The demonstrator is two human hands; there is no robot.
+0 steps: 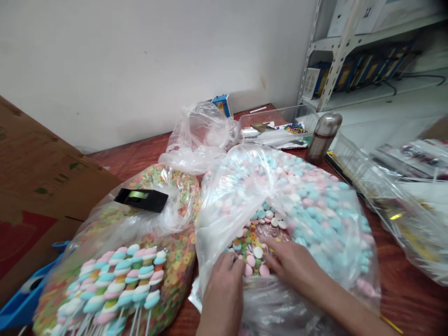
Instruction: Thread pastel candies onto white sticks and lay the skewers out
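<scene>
A large clear plastic bag [315,205] lies on the table, filled with pastel blue, pink and white round candies. Its gathered mouth opens near the bottom of the view, showing mixed candies [254,252]. My left hand [222,291] rests at the bag's near edge, its fingers curled against the plastic and candies. My right hand [290,263] reaches in from the right, fingertips on the candies at the opening. Twisted pastel candy sticks [117,284] lie in a second clear bag [178,205] of colourful rings, to the left of my hands.
A black tape dispenser [141,199] sits on the left bag. Behind stand a crumpled plastic bag [198,135], a clear tub [276,126] and a steel flask [324,137] on the red-brown table [413,298]. Cardboard [42,186] leans at left; a metal shelf [336,51] stands at right.
</scene>
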